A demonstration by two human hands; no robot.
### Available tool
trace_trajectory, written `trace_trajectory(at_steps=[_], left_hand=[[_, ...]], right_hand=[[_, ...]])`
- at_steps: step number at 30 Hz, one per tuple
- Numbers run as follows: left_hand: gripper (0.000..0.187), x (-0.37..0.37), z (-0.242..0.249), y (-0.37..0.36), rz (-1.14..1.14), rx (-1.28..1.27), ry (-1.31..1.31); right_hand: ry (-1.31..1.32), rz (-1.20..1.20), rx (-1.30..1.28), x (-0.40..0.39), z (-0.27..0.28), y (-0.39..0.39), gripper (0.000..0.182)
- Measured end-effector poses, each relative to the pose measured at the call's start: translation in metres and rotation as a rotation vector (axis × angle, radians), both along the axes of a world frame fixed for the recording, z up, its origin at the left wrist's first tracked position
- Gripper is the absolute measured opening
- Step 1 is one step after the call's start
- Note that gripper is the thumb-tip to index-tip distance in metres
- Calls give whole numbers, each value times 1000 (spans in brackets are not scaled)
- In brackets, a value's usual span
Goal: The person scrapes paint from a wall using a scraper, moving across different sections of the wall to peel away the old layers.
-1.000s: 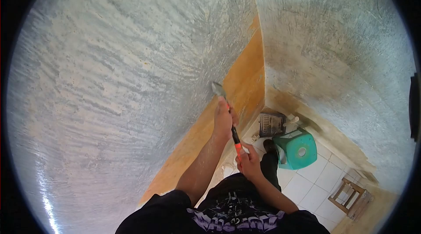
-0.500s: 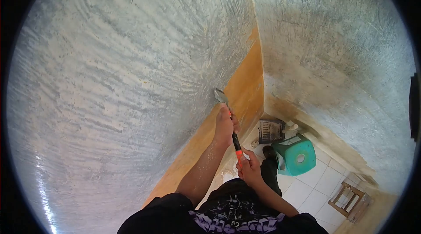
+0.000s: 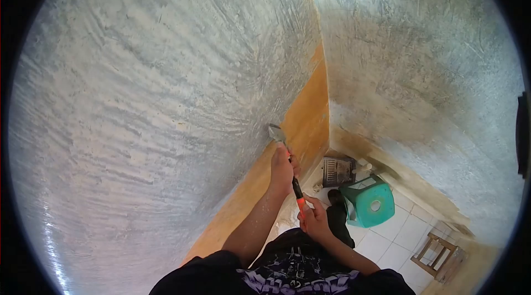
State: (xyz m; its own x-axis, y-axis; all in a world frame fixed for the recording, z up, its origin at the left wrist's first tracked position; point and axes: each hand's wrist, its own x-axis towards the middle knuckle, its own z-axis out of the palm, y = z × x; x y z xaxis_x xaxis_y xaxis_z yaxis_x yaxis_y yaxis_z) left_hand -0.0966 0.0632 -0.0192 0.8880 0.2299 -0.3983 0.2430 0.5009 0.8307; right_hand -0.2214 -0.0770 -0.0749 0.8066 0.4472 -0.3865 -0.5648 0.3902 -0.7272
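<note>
My left hand [image 3: 282, 169] is wrapped round the upper part of a red and black handle, just below the metal blade of a scraper [image 3: 276, 132]. Lower on the same handle, my right hand [image 3: 315, 218] grips the red end. The blade rests against the large grey wall [image 3: 166, 112], near the border with its orange-painted strip [image 3: 310, 107]. My fingers partly hide the handle.
Another grey wall [image 3: 420, 73] meets the first at a corner on the right. Below stand a green plastic stool [image 3: 365, 206], a dark slotted tray [image 3: 337, 172] and a small wooden stool [image 3: 434, 253] on white floor tiles [image 3: 395, 228].
The scraper blade and my left hand have moved slightly down in the view. The corner and the stools have shifted a little to the left. Both hands keep their grip.
</note>
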Motion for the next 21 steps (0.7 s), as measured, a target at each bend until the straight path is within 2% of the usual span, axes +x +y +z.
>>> trace_trajectory(at_steps=[2,7,15,18,21], left_hand=[[46,10,-1,-3,-1,37,-30],[46,48,12,-19,-4,73,-5],[49,5,10,-8,29,-25,7],[49,-1,8,-4,28,10,19],[47,1,10,-2,-24,58,-20]], right_hand=[[40,-2,4,9,-2,-1,36],[-45,-87,-82,37,8,0,38],[-21,35,1,11,5,-9,37],[27,46,6,10,3,-5,41],[-94,91,-31,11,9,-6,52]])
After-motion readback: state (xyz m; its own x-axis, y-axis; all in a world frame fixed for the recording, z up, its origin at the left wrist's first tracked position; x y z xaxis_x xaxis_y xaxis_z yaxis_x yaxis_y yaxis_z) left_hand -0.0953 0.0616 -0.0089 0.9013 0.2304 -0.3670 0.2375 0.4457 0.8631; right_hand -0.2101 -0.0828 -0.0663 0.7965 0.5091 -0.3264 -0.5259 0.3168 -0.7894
